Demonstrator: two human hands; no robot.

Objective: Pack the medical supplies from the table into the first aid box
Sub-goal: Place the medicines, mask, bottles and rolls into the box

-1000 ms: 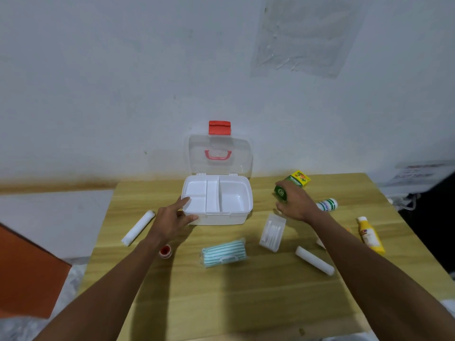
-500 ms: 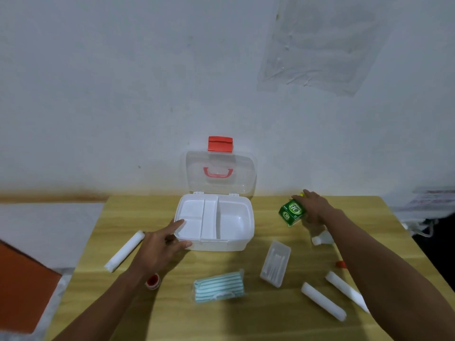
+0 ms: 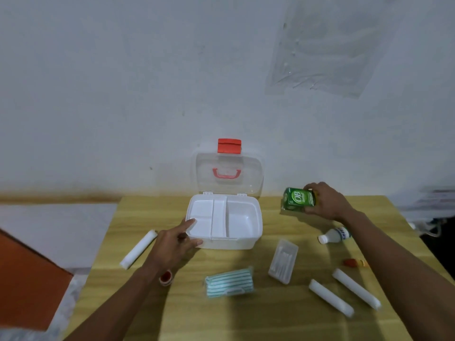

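The white first aid box (image 3: pixel 224 222) sits open at the table's (image 3: pixel 246 323) twelve o'clock edge, its clear lid (image 3: pixel 229 174) standing upright against the wall, red latch (image 3: pixel 229 146) on top and red handle (image 3: pixel 226 173) showing through the plastic. Inside, the white tray is split into compartments: two small ones at the nine o'clock side, a narrow slot in the middle, one large well at three o'clock. All of them show bare white plastic.

The left hand (image 3: pixel 172 247) braces the box's near corner at about seven o'clock, index finger lying over the rim, thumb pressed against the front wall, a loose pinch on the box edge.

The right hand (image 3: pixel 325 203) is up at the box's three o'clock, clear of the table, fingers wrapped firmly around a green carton (image 3: pixel 298 200) marked "OB", tilted with its face toward the box.

Still out on the wood: a white gauze roll (image 3: pixel 138 249) at the box's eight o'clock, a small red-capped jar (image 3: pixel 166 277) partly under the left wrist, a striped packet of face masks (image 3: pixel 229 283) at six o'clock, a clear case of cotton swabs (image 3: pixel 283 262) at five o'clock, two more white rolls (image 3: pixel 331 297) (image 3: pixel 355 289) lying side by side at four o'clock, a white bottle (image 3: pixel 333 235) on its side, and a small red item (image 3: pixel 350 262), too blurred to name.
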